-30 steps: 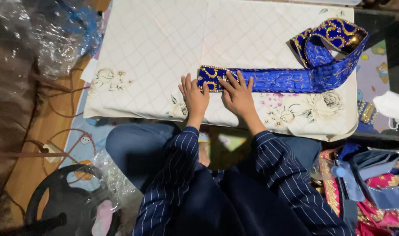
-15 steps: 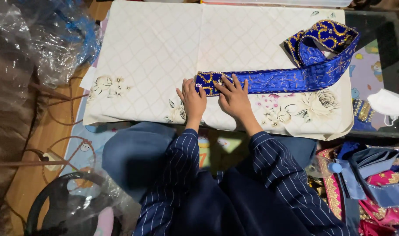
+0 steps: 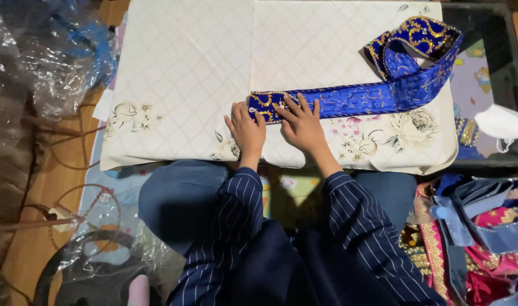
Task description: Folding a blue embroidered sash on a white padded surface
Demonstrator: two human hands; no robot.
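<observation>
head view shows your left hand point(image 3: 246, 131) and right hand point(image 3: 302, 126) side by side at the centre of the frame, fingers spread flat and gripping nothing; both press the near end of a blue gold-embroidered band point(image 3: 349, 99); it runs right across a cream floral quilted cloth point(image 3: 191, 73) and curls into a loop at upper right; a white face mask point(image 3: 501, 126) lies at far right; pink and blue fabrics point(image 3: 474, 238) sit lower right.
</observation>
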